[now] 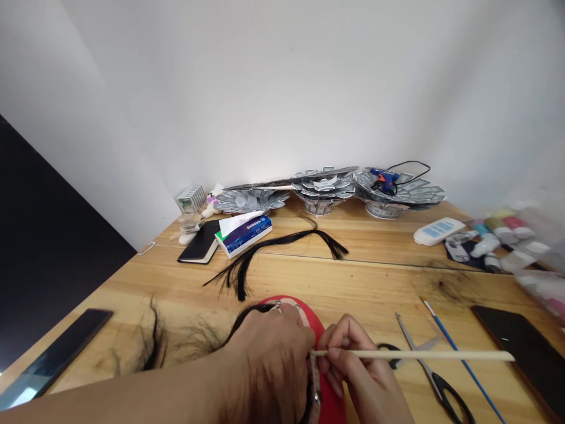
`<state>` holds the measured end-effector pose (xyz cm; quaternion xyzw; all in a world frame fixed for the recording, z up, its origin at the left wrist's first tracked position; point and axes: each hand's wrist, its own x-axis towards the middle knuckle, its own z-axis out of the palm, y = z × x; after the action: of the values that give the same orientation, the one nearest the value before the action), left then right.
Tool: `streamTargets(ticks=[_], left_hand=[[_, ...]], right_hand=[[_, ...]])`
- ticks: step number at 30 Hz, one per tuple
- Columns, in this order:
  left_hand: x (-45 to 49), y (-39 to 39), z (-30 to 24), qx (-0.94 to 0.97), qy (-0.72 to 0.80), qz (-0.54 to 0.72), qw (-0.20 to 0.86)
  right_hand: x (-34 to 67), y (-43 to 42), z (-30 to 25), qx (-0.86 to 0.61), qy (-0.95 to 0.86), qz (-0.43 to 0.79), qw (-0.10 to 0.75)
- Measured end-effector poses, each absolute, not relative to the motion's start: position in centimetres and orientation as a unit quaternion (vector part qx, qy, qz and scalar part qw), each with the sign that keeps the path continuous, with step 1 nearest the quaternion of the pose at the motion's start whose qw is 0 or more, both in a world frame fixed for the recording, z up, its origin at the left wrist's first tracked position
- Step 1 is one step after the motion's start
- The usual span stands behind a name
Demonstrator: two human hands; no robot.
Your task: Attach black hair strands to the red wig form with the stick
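My left hand lies closed over a red round piece at the near edge of the wooden table, pressing black hair against it. My right hand pinches a long pale wooden stick that points to the right, its near end meeting the left hand. A thin metal strip runs down the red piece between the two hands. What the left fingers grip is hidden under the hand.
A loose black hair strand lies mid-table, more hair at the left. Scissors, a blue brush and a phone sit right. A tissue box, notebook, card-made bowls, glue gun and paint tubes stand behind.
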<state>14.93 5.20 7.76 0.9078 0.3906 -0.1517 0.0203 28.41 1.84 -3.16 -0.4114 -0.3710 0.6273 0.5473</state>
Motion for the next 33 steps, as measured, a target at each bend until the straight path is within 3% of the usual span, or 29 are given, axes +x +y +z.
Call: streamTargets(ticks=[10,17,33], left_hand=[[15.7,5.5,8.5,0.891,0.391,-0.222,0.066],[15.7,5.0,10.0,0.845,0.466,-0.212,0.156],[10.8,4.2,5.1,0.924,0.368,-0.059,0.086]], right_hand=[[27.9,2.4,-3.1,-0.428,-0.334,0.633,0.552],[27.8,2.2,-3.2,-0.423,-0.334,0.632,0.557],[27.9,2.2,-2.6,-0.453,-0.357,0.618,0.534]])
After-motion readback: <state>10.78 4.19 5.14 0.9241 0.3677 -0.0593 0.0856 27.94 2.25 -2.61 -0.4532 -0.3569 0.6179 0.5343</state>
